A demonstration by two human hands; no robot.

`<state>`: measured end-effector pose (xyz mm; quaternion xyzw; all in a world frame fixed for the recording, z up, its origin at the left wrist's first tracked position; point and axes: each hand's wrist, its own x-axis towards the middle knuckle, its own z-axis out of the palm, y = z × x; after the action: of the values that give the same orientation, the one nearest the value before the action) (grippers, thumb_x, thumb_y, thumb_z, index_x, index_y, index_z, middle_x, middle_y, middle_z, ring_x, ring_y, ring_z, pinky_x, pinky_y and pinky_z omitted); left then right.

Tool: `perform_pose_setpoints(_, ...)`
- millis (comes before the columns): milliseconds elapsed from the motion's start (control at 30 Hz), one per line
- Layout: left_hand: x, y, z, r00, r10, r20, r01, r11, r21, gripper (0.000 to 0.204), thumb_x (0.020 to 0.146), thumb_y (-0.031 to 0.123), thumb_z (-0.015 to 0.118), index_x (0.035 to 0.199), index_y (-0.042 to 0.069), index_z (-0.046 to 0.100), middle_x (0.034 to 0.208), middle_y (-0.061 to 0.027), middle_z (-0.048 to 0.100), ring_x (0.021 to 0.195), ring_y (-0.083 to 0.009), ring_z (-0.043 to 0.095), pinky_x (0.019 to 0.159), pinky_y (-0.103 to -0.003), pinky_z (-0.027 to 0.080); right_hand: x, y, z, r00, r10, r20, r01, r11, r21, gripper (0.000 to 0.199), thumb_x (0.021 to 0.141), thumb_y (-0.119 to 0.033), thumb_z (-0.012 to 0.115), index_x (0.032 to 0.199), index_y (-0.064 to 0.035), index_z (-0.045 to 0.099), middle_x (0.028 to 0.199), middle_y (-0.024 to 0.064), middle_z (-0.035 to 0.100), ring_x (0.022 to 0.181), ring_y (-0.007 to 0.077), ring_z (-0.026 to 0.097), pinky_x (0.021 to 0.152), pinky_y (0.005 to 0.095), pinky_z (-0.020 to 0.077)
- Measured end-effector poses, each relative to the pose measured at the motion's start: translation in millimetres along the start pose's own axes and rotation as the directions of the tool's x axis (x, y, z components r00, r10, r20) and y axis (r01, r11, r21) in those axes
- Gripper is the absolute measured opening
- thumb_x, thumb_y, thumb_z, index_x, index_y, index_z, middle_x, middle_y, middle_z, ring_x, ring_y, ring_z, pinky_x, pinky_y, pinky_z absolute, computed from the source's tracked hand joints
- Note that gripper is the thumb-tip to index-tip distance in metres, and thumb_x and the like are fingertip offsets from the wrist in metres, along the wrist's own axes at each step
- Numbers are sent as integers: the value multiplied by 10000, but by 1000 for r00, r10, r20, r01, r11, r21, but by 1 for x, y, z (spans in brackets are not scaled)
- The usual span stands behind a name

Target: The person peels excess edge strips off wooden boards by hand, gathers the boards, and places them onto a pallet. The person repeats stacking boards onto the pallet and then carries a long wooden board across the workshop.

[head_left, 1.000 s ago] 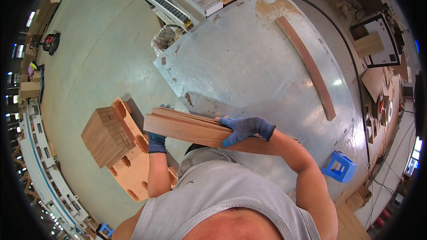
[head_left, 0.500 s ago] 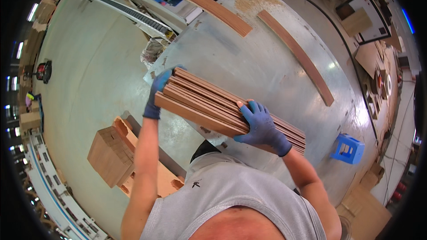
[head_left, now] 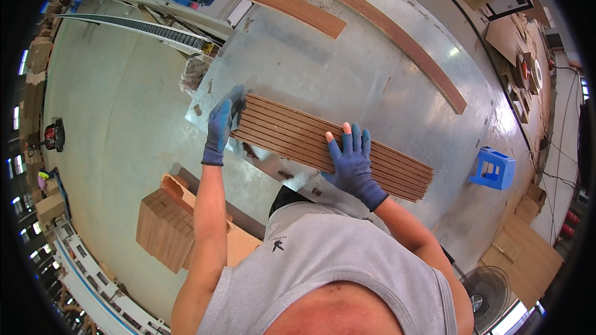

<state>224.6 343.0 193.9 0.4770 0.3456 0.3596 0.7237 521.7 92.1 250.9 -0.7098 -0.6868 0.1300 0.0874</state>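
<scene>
A bundle of long brown wooden strips [head_left: 282,129] lies side by side near the table's front edge, with narrow edges and dark gaps facing up. My left hand [head_left: 220,125], in a blue glove, rests flat against the bundle's left end, fingers stretched out. Across the right half of the strips, my right hand [head_left: 354,164] lies with its fingers spread. Its blue glove leaves two fingertips bare. The metal table [head_left: 403,127] carries the bundle. Underneath, the strips' lower sides are hidden.
A single wooden strip [head_left: 403,49] lies farther back on the table, and a longer board [head_left: 285,6] reaches in from the machine. At right is a blue stool [head_left: 493,169]. Stacked wood blocks [head_left: 162,229] stand low left; a fan [head_left: 484,298] is at lower right.
The bundle has gone from tilted in my hands to level on the table, its strips more even. My right hand has shifted onto its top with fingers spread; my left hand's fingers have straightened.
</scene>
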Motion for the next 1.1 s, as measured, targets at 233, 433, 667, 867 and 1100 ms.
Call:
perform_pose_setpoints(233, -6, -5, 10, 998, 41, 45, -51, 972, 230, 517, 1131, 298, 420, 1489, -67, 501, 1547, -143, 520, 1443, -216, 465, 1233, -343, 301, -7, 9, -15, 994, 13, 111, -8, 999, -45, 1110, 651, -508, 894, 1561, -103, 405, 1577, 344, 263, 1444, 547, 278, 1170, 718, 194)
perform_pose_setpoints(433, -6, -5, 26, 995, 69, 75, -87, 957, 276, 568, 1138, 363, 379, 1503, -59, 487, 1556, -144, 510, 1458, -222, 447, 1238, -348, 290, -19, 17, -18, 985, 45, 166, -35, 997, -62, 1133, 669, -537, 891, 1584, -116, 371, 1591, 343, 239, 1466, 542, 248, 1182, 719, 172)
perform_pose_setpoints(667, -12, -8, 27, 999, 11, 39, -20, 971, 237, 618, 1139, 410, 367, 1516, -72, 455, 1566, -149, 496, 1469, -221, 432, 1244, -345, 277, -25, 25, -13, 992, 19, 122, -11, 998, -61, 1193, 628, -527, 913, 1585, -91, 350, 1603, 333, 213, 1444, 554, 263, 1161, 725, 193)
perform_pose_setpoints(867, -17, -1, 34, 999, -16, -41, 25, 971, 236, 638, 1134, 445, 388, 1493, -73, 481, 1484, -81, 559, 1334, -144, 508, 1163, -293, 362, -27, 26, -6, 996, 13, 85, -7, 997, -73, 1170, 641, -505, 908, 1584, -95, 350, 1601, 330, 218, 1436, 541, 281, 1152, 726, 207)
perform_pose_setpoints(1100, -21, 11, 47, 994, -55, -98, 76, 971, 226, 630, 1127, 469, 405, 1460, -51, 531, 1408, -54, 597, 1259, -120, 535, 1122, -287, 395, -25, 25, -10, 994, 16, 111, -6, 996, -89, 1157, 635, -497, 909, 1574, -97, 365, 1588, 326, 237, 1418, 533, 304, 1133, 728, 238)
